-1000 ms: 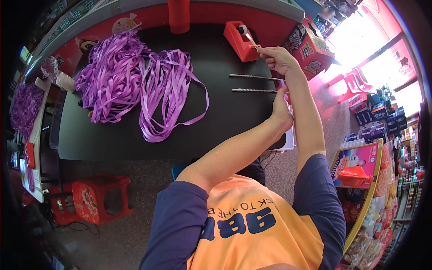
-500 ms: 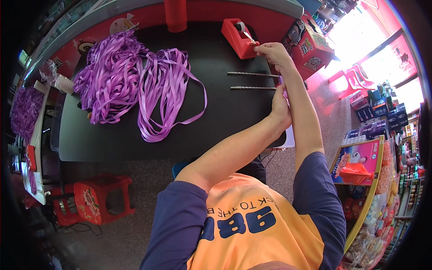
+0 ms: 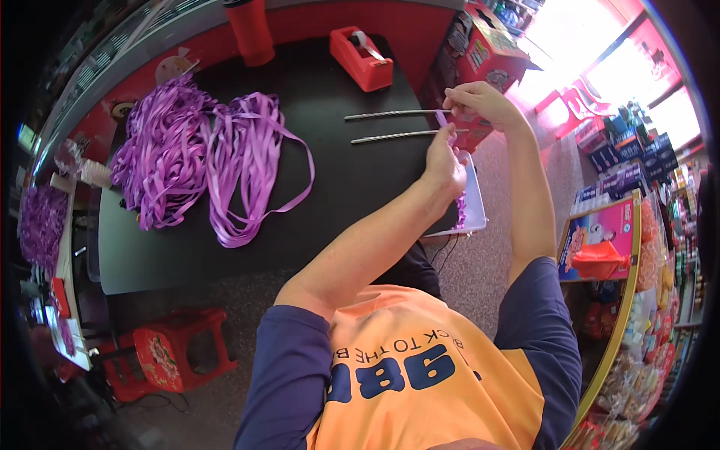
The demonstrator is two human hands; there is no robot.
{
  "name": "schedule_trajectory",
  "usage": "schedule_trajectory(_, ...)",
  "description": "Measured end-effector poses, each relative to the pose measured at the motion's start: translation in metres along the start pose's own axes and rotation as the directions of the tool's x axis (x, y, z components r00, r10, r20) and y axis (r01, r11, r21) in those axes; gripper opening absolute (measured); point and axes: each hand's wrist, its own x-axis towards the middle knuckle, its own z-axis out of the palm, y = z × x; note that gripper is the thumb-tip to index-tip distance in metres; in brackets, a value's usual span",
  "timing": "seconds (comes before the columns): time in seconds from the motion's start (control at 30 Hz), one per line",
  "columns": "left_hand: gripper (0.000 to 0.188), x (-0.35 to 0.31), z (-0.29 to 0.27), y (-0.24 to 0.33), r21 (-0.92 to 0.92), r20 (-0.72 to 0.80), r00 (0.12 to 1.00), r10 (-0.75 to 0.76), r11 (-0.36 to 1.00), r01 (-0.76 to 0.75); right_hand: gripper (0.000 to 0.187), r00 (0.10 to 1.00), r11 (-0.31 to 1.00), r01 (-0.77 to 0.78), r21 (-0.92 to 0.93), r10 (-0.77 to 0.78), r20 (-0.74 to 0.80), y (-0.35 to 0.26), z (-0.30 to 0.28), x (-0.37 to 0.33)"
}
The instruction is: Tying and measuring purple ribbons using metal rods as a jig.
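Observation:
Two thin twisted metal rods (image 3: 386, 115) stick out side by side over the black table (image 3: 330, 217) at its right edge. A short purple ribbon (image 3: 442, 118) runs by their right ends. My left hand (image 3: 448, 163) is closed on this ribbon, thumb up beside the nearer rod. Just beyond it, my right hand (image 3: 480, 102) is pinched at the far rod's tip; what its fingertips hold is too small to make out. A red tape dispenser (image 3: 364, 64) stands at the table's far right corner. Large bundles of purple ribbon (image 3: 244, 172) lie on the left half.
A white bin (image 3: 474, 206) with purple pieces sits beyond the table's right edge. At the back stands a red cylinder (image 3: 251, 34). Red stools (image 3: 180, 349) are at lower left, a display case (image 3: 600, 255) at right, and a printed red box (image 3: 487, 52) at far right.
My right hand has left the tape dispenser and come to the rods' ends. My left hand has shifted slightly left, still on the ribbon. The view has turned a little.

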Motion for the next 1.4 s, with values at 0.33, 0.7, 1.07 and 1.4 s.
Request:
schedule_trajectory(0.33,0.021,-0.01,0.0,0.004,0.284,0.092,0.996,-0.014,0.959,-0.013,0.04,1.0,0.996,0.013,-0.088,-0.013,-0.003,0.03,-0.004,-0.053)
schedule_trajectory(0.7,0.01,-0.013,-0.001,0.007,0.343,0.064,0.998,0.015,0.939,-0.036,0.04,0.996,0.997,0.071,-0.005,-0.071,-0.05,0.052,0.004,-0.064)
schedule_trajectory(1.07,0.012,-0.01,-0.003,0.009,0.394,0.048,0.999,0.017,0.919,-0.034,0.037,0.987,0.742,-0.031,0.669,0.13,-0.099,0.09,0.009,-0.072)
schedule_trajectory(1.4,0.012,-0.005,-0.006,0.011,0.391,0.05,0.999,-0.001,0.92,-0.018,0.025,0.865,0.856,0.375,0.357,-0.184,-0.467,0.098,0.05,-0.082)
